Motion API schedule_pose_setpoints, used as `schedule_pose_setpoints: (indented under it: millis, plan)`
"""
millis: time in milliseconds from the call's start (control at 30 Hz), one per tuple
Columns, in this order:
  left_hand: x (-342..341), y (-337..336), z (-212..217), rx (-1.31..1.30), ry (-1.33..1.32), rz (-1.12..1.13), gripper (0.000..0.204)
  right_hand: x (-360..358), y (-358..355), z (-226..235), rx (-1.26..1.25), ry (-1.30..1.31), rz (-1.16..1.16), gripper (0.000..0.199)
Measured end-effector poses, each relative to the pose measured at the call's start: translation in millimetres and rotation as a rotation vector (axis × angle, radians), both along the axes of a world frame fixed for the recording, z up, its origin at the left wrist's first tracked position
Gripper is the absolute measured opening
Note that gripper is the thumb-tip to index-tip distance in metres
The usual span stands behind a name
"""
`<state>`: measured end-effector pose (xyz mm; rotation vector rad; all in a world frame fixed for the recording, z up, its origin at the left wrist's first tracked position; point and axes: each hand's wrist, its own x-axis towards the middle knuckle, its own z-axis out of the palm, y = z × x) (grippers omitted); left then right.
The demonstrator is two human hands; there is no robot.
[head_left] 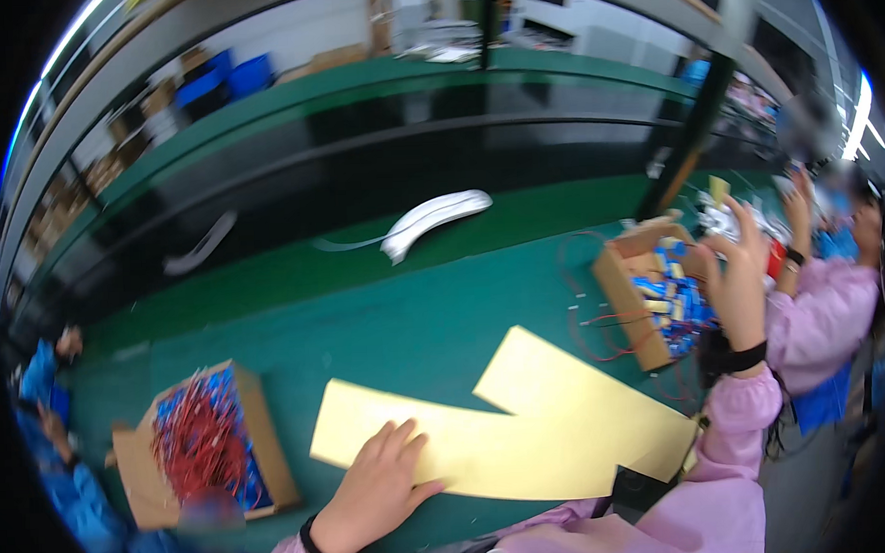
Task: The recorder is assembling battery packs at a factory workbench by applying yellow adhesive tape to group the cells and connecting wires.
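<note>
My left hand (377, 484) lies flat on a pale yellow sheet (546, 443), its fingers a little spread. The sheet, or several overlapping sheets, forks into two strips on the green bench. My right hand (740, 276) is raised at the right, beside and above an open cardboard box (624, 304). Its fingers are slightly blurred, bent and apart. A small yellow piece (718, 189) shows by its fingertips; whether it touches them I cannot tell. Inside that box are small blue cylinders (680, 312), some with yellow wraps. Thin red wires (601, 349) trail out over the bench.
At the left an open cardboard box (273, 438) holds blue parts with bunched red wires (200, 436). Beyond the bench, a curved white bundle (436, 218) lies on a green strip. A pink-sleeved co-worker (824, 302) is at the right, a blue-sleeved one (80, 504) at the left.
</note>
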<state>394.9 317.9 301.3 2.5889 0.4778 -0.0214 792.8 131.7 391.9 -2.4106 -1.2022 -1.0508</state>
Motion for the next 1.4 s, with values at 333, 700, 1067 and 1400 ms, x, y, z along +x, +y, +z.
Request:
schedule_pose_setpoints:
  millis: [333, 700, 1067, 1400]
  plan:
    - [-42, -11, 23, -0.044, -0.056, 0.127, 0.055, -127, 75, -25, -0.305, 0.606, 0.653, 0.036]
    - [-165, -21, 72, 0.25, -0.105, 0.773, 0.013, -241, 161, -63, -0.521, 0.724, 1.264, 0.03]
    - [-158, 37, 53, 0.387, -0.185, 0.647, 0.056, -337, 207, -66, -0.393, 0.769, 1.41, 0.042]
    - [-202, 54, 60, 0.305, -0.049, 0.799, 0.052, -391, 216, -72, -0.33, 0.735, 1.261, 0.069]
